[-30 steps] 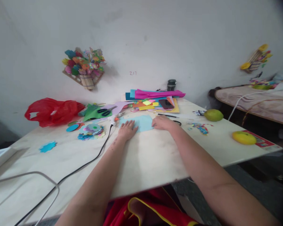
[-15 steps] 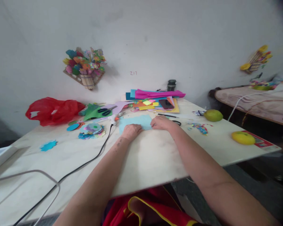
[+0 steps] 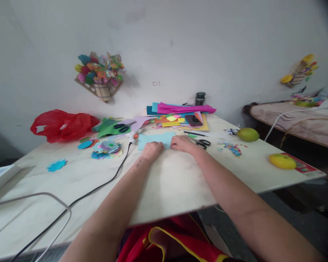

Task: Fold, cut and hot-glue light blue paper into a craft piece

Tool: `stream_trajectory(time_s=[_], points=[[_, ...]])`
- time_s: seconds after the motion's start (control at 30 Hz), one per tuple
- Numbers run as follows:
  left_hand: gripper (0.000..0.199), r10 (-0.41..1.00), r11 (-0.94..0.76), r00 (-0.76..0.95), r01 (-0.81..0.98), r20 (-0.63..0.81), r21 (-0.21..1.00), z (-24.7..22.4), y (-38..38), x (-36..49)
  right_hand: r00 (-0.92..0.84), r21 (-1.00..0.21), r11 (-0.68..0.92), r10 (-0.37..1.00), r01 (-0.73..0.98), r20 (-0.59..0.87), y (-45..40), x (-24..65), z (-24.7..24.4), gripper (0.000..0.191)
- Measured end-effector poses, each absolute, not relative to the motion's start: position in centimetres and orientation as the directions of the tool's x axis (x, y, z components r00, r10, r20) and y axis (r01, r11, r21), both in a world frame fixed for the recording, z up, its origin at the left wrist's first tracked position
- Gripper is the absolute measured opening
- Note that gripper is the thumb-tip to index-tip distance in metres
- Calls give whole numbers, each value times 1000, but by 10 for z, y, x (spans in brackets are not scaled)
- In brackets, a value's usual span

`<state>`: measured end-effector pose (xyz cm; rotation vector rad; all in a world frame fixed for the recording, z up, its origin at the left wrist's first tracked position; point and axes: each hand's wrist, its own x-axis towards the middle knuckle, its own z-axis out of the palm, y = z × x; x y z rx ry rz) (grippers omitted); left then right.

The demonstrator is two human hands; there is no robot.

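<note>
A light blue sheet of paper (image 3: 160,138) lies on the table in front of me. At its near edge my left hand (image 3: 152,150) is closed, its fingers bent on the paper. My right hand (image 3: 181,143) pinches the sheet at its near right side. The fingertips of both hands are partly hidden. Just left of the sheet sits a white glue gun (image 3: 132,138) with an orange part and a black cord. Beside my right wrist lie black-handled scissors (image 3: 203,143), partly covered by the arm.
Stacked paper flower shapes (image 3: 106,149) and a blue cutout (image 3: 57,165) lie left. Behind are a red plastic bag (image 3: 61,125), another pair of scissors (image 3: 122,127), coloured sheets (image 3: 186,108) and a phone (image 3: 193,120). Two mango-like fruits (image 3: 248,134) are on the right, a power strip (image 3: 1,176) far left.
My right hand has moved left along the paper's near edge, closer to my left hand. More of the scissors by my right wrist shows. The left hand stays nearly in place.
</note>
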<state>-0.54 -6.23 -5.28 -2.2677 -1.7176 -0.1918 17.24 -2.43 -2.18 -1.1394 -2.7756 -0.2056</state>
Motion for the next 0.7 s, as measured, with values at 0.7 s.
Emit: stream_trajectory(time_s=[0.7], points=[[11,938,-253,36,751,345,609,-61,-66,-52,-649,-224,661,749,716,135,12,198,-40,13]])
